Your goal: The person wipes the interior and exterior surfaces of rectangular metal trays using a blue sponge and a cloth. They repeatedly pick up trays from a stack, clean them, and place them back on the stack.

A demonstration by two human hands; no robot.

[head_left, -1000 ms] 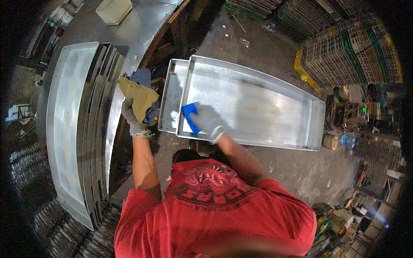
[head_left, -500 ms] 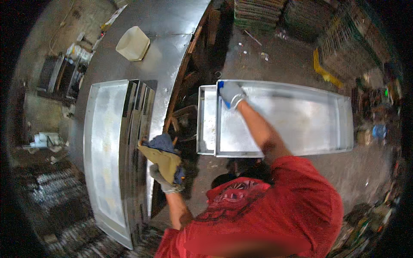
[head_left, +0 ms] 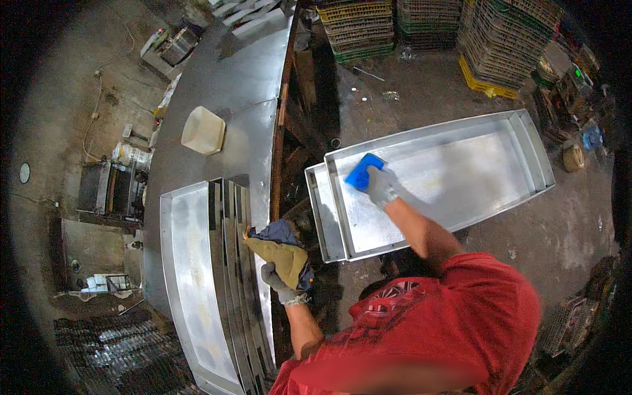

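A long shallow metal tray (head_left: 454, 164) lies on my right, overlapping a second metal tray (head_left: 324, 210) beneath it. My right hand (head_left: 382, 187), in a grey glove, presses a blue sponge (head_left: 364, 172) against the tray's inner floor, near its left end. In my left hand (head_left: 279, 284), also gloved, is a folded cloth (head_left: 275, 254), mustard-yellow and dark blue. That hand is beside the table edge, close to a stack of metal trays (head_left: 191, 276) standing on the table.
A whitish plastic container (head_left: 203, 131) stands on the metal-topped table (head_left: 250, 131). Stacked plastic crates (head_left: 507, 43) rise at the far right, with more crate stacks (head_left: 355, 29) farther left. Bits of litter lie on the floor (head_left: 408, 99).
My right hand has moved from the tray's far left corner onto its floor with the sponge. My left hand still holds the cloth. The whole view has shifted and turned.
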